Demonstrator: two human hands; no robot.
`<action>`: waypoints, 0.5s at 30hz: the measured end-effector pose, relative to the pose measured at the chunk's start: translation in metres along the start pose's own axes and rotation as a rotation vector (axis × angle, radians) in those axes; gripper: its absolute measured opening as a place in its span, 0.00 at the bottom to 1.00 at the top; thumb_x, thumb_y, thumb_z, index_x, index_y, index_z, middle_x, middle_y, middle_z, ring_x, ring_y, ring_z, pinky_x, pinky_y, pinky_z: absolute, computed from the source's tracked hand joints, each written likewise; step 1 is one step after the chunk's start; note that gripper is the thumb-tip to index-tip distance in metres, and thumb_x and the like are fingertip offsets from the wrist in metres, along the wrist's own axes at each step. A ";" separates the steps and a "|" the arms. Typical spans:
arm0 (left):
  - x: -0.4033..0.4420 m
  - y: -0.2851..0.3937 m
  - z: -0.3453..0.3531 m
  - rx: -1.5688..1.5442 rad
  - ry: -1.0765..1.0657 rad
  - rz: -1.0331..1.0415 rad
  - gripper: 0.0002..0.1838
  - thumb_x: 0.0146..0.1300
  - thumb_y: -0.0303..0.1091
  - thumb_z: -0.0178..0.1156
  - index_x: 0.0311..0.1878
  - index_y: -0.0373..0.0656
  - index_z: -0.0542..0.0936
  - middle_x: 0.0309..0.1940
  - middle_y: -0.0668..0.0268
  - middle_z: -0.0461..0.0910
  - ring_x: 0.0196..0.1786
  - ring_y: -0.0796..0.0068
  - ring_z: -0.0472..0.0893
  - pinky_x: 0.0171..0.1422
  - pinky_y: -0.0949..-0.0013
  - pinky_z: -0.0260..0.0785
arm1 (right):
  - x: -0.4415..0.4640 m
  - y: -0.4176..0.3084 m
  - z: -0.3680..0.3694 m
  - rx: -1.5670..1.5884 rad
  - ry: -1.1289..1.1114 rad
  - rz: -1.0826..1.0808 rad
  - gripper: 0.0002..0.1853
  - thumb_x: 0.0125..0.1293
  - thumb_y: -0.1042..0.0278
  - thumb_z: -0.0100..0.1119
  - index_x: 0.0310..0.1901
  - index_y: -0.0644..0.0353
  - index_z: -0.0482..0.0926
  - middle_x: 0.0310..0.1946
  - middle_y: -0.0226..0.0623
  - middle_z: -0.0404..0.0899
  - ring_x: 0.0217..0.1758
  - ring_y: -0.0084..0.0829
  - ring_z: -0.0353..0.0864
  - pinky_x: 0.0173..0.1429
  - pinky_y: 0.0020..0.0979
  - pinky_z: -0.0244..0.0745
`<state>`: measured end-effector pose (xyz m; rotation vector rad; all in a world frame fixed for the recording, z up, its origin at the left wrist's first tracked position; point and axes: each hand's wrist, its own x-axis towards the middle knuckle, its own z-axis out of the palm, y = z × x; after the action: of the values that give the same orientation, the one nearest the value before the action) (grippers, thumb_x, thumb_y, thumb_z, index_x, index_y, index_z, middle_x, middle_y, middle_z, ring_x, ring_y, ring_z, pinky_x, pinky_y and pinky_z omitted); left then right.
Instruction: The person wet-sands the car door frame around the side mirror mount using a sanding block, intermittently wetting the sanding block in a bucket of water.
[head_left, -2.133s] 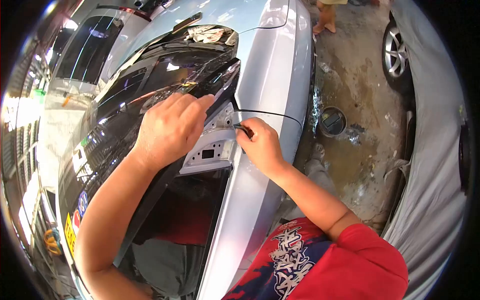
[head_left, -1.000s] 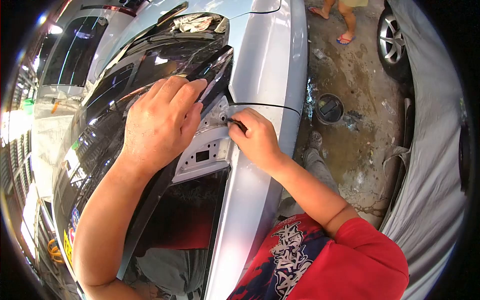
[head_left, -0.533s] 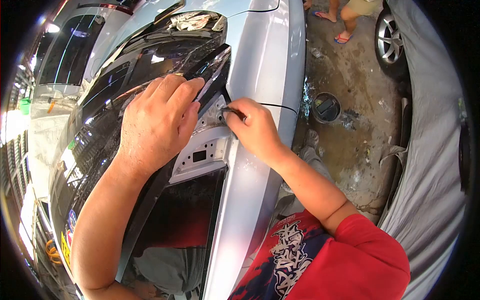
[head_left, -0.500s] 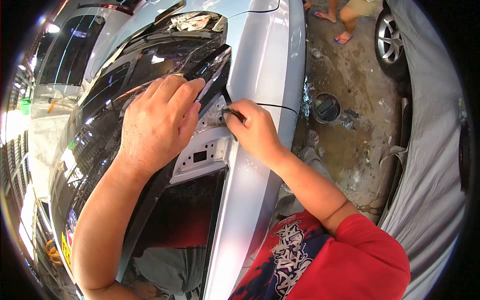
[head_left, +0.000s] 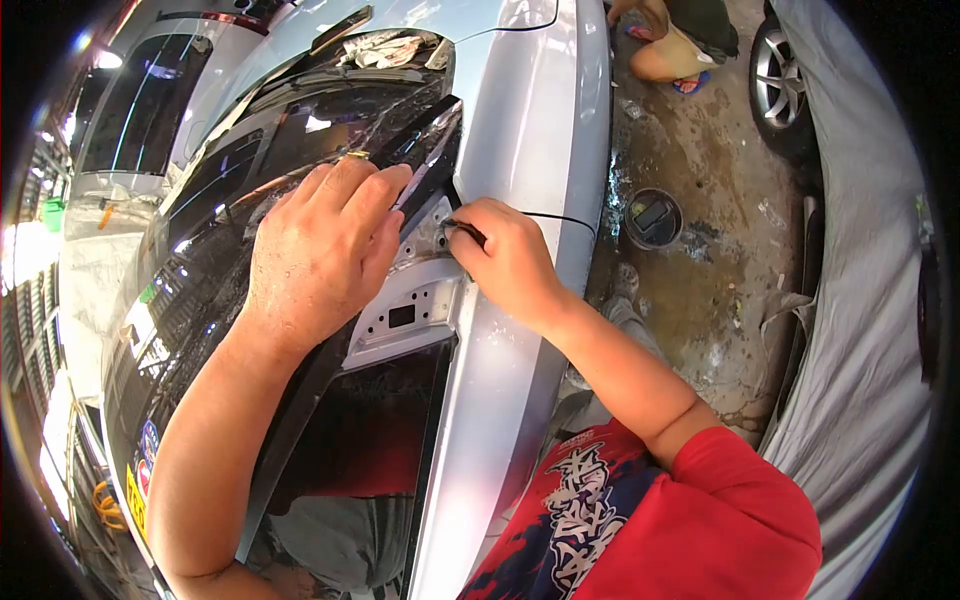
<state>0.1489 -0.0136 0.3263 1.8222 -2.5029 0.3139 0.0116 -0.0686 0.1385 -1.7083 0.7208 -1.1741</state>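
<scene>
My left hand (head_left: 320, 250), wet with droplets, leans on the car's windshield pillar beside the dark windshield (head_left: 230, 215). Its fingers bend over the black trim (head_left: 425, 150), and their tips are hidden. My right hand (head_left: 508, 262) is closed in a pinch on a thin black piece (head_left: 467, 231) that looks like folded sandpaper. It presses this against the bare metal corner (head_left: 425, 235) at the front of the door window. Just below lies a pale mirror mount panel (head_left: 425, 300) with a square hole and several small holes. The silver-white door (head_left: 480, 420) runs down beside it.
A bucket (head_left: 653, 217) holding water and a dark block stands on the wet floor to the right. Beyond it crouches another person (head_left: 672, 50). A grey cover (head_left: 850, 400) drapes a vehicle with a visible wheel (head_left: 780, 80). Crumpled cloth or paper (head_left: 385, 48) lies behind the windshield.
The other person has gone from standing to crouching, with an arm reaching down. My hands stay in nearly the same places; the right one still pinches the black piece at the metal corner.
</scene>
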 end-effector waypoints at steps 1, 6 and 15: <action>0.000 0.000 0.000 -0.001 -0.005 -0.009 0.20 0.65 0.28 0.69 0.60 0.43 0.82 0.48 0.58 0.84 0.51 0.53 0.85 0.56 0.55 0.79 | 0.004 0.002 -0.001 -0.015 0.003 -0.020 0.07 0.66 0.75 0.65 0.42 0.69 0.84 0.38 0.50 0.85 0.40 0.53 0.85 0.46 0.44 0.79; 0.000 0.001 -0.001 -0.009 -0.007 -0.008 0.19 0.64 0.27 0.69 0.60 0.43 0.82 0.48 0.58 0.84 0.51 0.53 0.85 0.56 0.55 0.79 | 0.002 -0.003 0.001 0.031 0.029 0.011 0.06 0.66 0.74 0.64 0.40 0.68 0.84 0.37 0.52 0.83 0.41 0.55 0.85 0.47 0.46 0.80; -0.001 -0.001 0.000 -0.010 -0.002 -0.006 0.19 0.64 0.27 0.69 0.59 0.43 0.82 0.49 0.58 0.83 0.53 0.54 0.85 0.59 0.55 0.80 | 0.006 0.000 -0.004 0.023 -0.009 -0.018 0.07 0.67 0.74 0.62 0.42 0.68 0.84 0.40 0.51 0.84 0.45 0.55 0.85 0.51 0.46 0.80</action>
<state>0.1498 -0.0124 0.3261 1.8267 -2.4953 0.2997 0.0097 -0.0752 0.1411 -1.7029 0.6849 -1.1822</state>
